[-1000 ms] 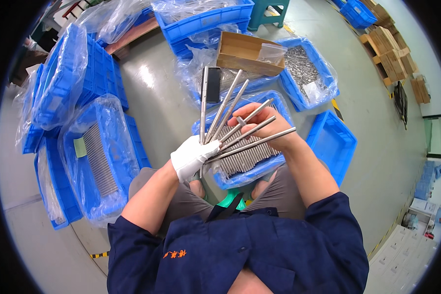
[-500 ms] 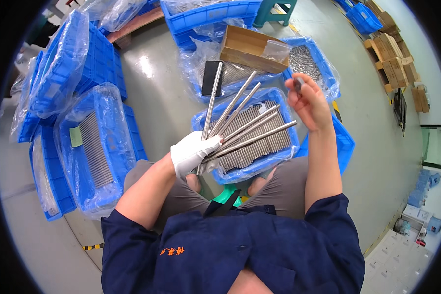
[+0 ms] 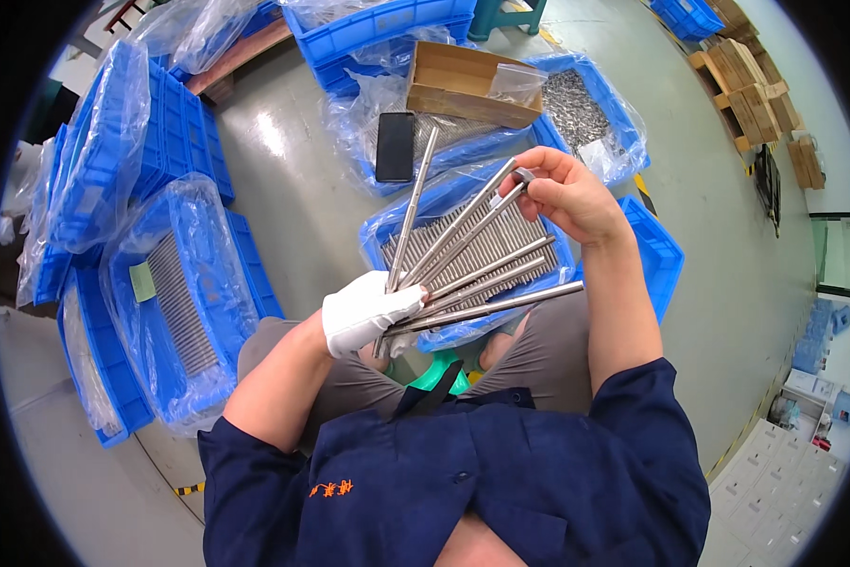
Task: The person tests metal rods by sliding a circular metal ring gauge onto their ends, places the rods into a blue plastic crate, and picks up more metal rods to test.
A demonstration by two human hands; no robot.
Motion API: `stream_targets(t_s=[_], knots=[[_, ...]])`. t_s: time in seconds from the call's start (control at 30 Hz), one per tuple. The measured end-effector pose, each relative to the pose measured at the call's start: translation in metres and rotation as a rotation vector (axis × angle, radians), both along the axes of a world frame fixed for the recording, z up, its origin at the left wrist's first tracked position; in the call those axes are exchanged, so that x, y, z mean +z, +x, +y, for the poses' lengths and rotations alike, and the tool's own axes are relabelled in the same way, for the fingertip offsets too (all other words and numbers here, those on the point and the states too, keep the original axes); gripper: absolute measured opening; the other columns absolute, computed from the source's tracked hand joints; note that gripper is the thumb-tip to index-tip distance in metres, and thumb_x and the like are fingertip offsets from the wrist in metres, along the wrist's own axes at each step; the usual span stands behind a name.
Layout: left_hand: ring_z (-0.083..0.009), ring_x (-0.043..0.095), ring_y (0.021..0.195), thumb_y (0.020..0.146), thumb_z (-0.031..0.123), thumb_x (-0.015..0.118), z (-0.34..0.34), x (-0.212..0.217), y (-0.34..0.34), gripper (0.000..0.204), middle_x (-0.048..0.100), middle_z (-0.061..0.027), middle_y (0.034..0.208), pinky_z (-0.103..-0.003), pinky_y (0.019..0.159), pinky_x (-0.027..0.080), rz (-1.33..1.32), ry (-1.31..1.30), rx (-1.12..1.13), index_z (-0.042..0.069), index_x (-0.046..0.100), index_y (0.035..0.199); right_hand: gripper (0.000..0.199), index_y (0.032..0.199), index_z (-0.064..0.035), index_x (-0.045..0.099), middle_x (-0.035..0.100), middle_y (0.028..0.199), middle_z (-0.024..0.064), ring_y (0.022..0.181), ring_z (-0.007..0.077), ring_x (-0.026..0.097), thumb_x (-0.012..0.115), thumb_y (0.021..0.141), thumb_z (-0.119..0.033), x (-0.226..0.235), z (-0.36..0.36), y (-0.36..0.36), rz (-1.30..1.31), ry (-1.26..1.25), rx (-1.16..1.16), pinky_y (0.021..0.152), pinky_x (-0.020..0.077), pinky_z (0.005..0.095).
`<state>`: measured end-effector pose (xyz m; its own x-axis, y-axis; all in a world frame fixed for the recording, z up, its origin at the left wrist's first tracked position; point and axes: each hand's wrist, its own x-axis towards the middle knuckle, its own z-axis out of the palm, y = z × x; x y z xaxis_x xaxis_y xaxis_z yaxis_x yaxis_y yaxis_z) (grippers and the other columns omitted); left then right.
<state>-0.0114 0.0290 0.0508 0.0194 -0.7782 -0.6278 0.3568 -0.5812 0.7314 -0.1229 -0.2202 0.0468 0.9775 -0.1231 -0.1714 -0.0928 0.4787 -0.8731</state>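
The gloved left hand [image 3: 366,312], just left of centre in the frame, is clenched round the lower ends of a fan of long metal rods [image 3: 472,260], six or so, which spread upward and to the right. The bare right hand [image 3: 566,194], right of centre and a little higher, pinches a small metal cap or sleeve [image 3: 524,175] between thumb and fingertips right at the tip of one rod in the middle of the fan. Whether that piece is already seated on the tip I cannot tell.

By my reckoning the work is at an early stage. The other rod tips look bare, so most of the fan seems still to be done. Beneath the hands, at centre frame, the blue bin [image 3: 415,213] lined with plastic holds a dense row of further rods. The bin of small metal parts [image 3: 576,104] in the upper right looks well stocked, and a cardboard box [image 3: 463,85] sits beside it.
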Motion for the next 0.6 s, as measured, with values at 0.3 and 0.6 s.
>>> stream_targets(t_s=[0.3,0.6], knots=[[-0.0125,0.049,0.044,0.076,0.038,0.056,0.002,-0.009,0.001,0.038,0.054,-0.0072,0.054,-0.024,0.041,0.037,-0.043,-0.003,0.025,0.001,0.056,0.068,0.025,0.098,-0.0002,0.053,0.06,0.086,0.0109,0.065,0.0105,0.055,0.06,0.075,-0.007,0.007,0.01,0.001,0.074,-0.198,-0.13,0.059,0.0465,0.0223],[-0.0114,0.048,0.043,0.075,0.04,0.056,0.003,-0.001,0.0,0.039,0.052,-0.0057,0.052,-0.024,0.04,0.037,-0.105,-0.022,0.059,0.001,0.056,0.067,0.025,0.099,0.0,0.053,0.059,0.087,0.0095,0.068,0.0106,0.055,0.058,0.077,-0.01,0.009,0.016,0.0,-0.023,-0.183,-0.113,0.062,0.0465,0.0221]])
